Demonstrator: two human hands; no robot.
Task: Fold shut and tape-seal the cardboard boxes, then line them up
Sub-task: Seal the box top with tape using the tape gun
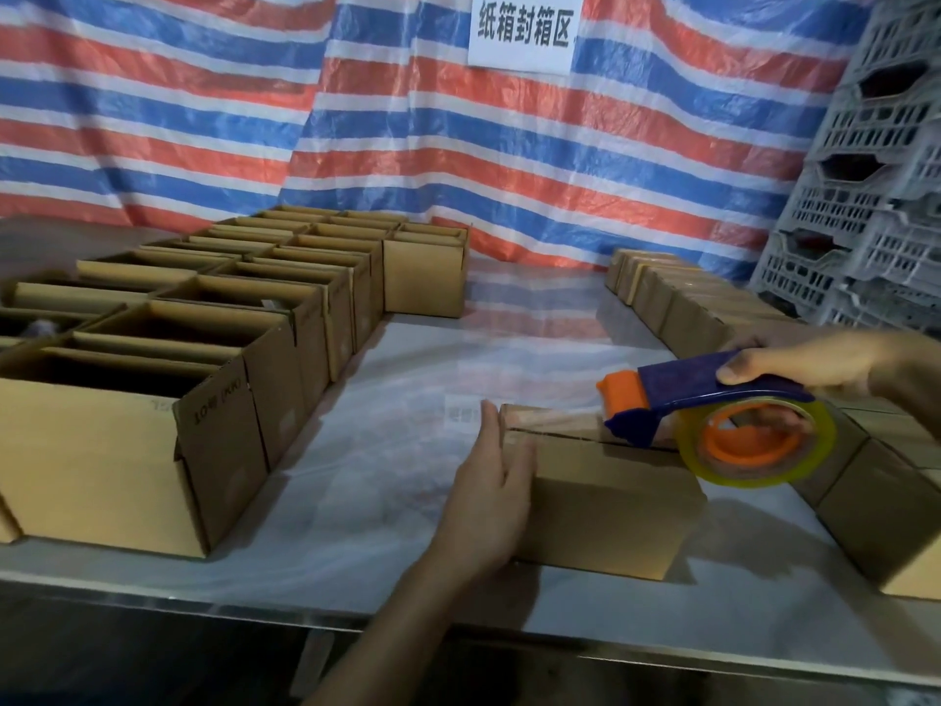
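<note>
A small cardboard box point(606, 507) with its flaps folded down sits on the table in front of me. My left hand point(491, 496) presses flat against its left side, fingers straight. My right hand point(794, 366) grips a blue and orange tape dispenser point(713, 415) with a clear tape roll, held over the box's top seam. A strip of clear tape runs from the dispenser across the top to the box's left edge.
Several open boxes point(168, 359) stand in rows on the left half of the table. A line of closed boxes point(702, 308) runs along the right side toward me. White plastic crates point(860, 196) are stacked at the right. A striped tarp hangs behind.
</note>
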